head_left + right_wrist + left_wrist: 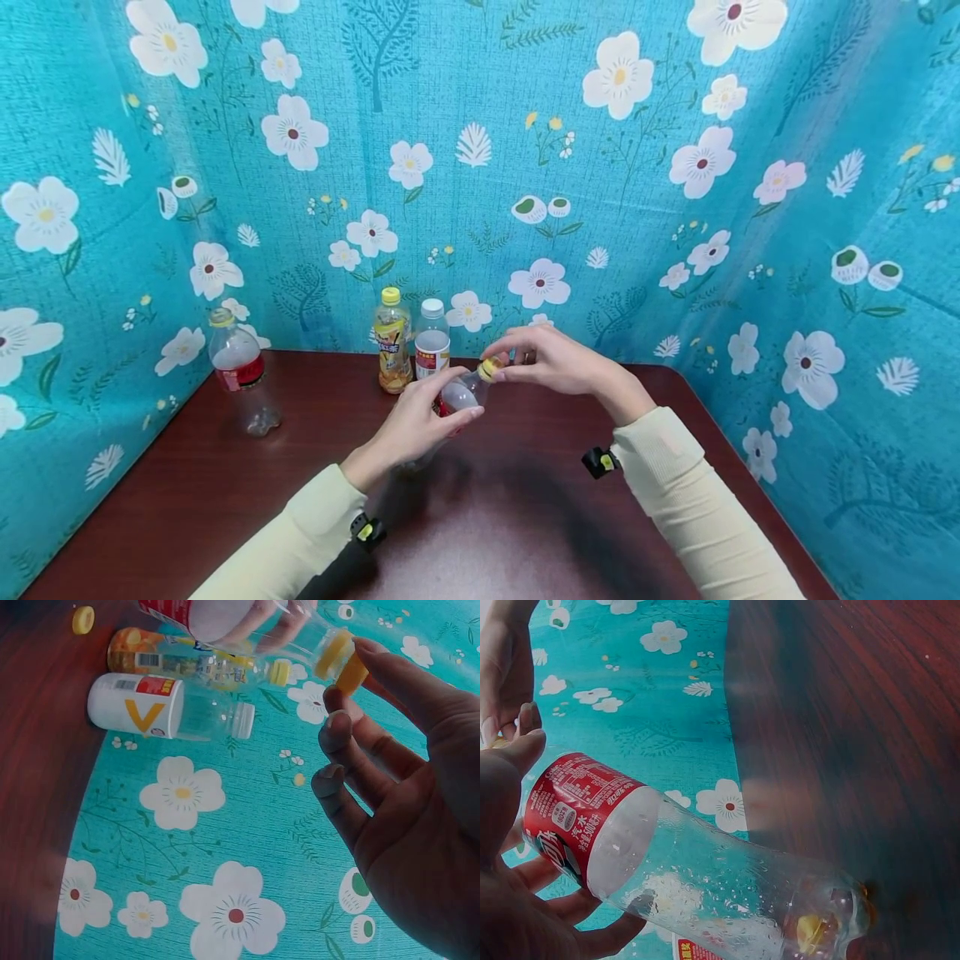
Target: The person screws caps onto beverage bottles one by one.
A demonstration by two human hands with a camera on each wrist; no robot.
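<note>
My left hand grips a clear plastic bottle around its red label. The bottle is tilted, its neck toward the right hand and its base low over the table, with droplets on the inside wall. With thumb and index finger, my right hand pinches a yellow cap right at the bottle's mouth. A yellow band circles the neck beside that cap. In the right wrist view the other fingers are bent loosely, away from the bottle.
Behind the hands stand a yellow-labelled tea bottle and a white-capped bottle. Another red-labelled clear bottle stands at the table's left. A loose yellow cap lies on the dark wooden table. Floral blue cloth surrounds the table.
</note>
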